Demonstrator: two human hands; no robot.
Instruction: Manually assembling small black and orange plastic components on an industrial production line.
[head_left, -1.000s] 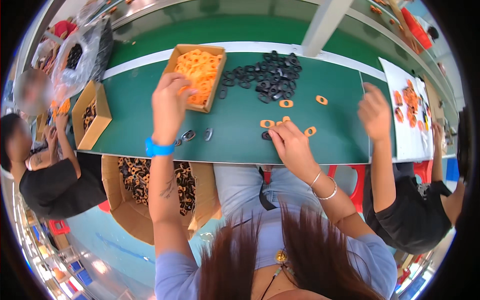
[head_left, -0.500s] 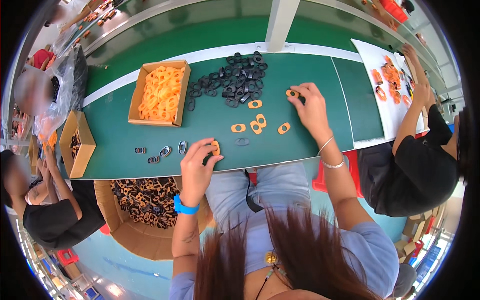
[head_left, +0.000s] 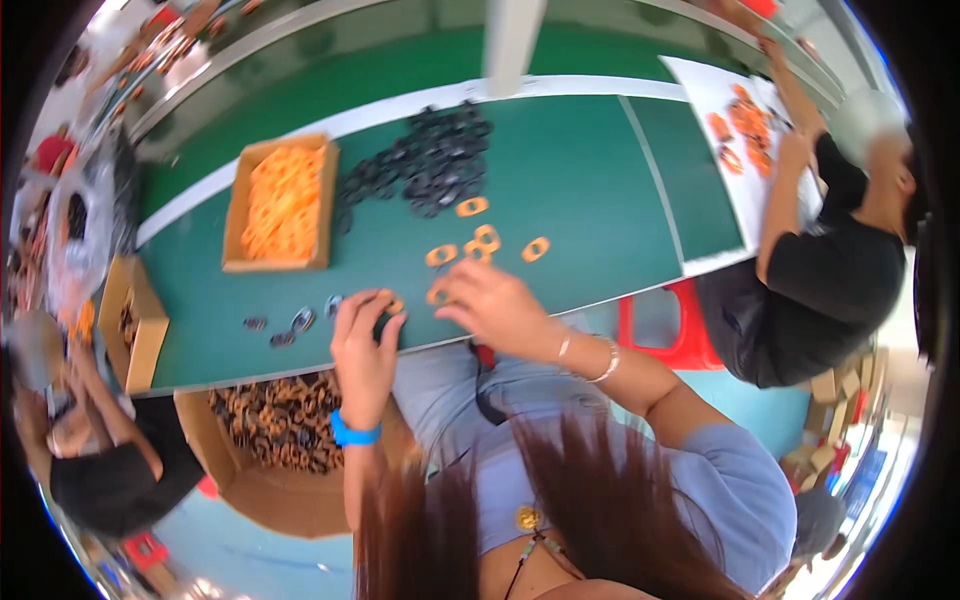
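My left hand (head_left: pixel 364 345) pinches an orange oval ring (head_left: pixel 393 303) between thumb and fingers over the table's near edge. Just to its right, my right hand (head_left: pixel 498 305) pinches another orange oval ring (head_left: pixel 437 296). Beyond the right hand lie several loose orange rings (head_left: pixel 471 207) on the green tabletop (head_left: pixel 590 190). A dark ring is partly hidden behind that hand. Left of my left hand sit several small dark oval pieces (head_left: pixel 302 320). Farther back is a heap of black rings (head_left: pixel 430 165). The picture is somewhat blurred.
A cardboard box (head_left: pixel 232 225) heaped with orange rings stands at the back left. Below the table's edge is a large carton (head_left: pixel 225 470) of orange-and-black pieces. Co-workers sit at both sides; orange parts lie on a white sheet (head_left: pixel 720 190) at right. A red stool (head_left: pixel 665 325) stands below.
My right hand has come left and nearer, carrying its orange ring close to my left hand. The left hand still holds its ring. The whole view has shifted and tilted.
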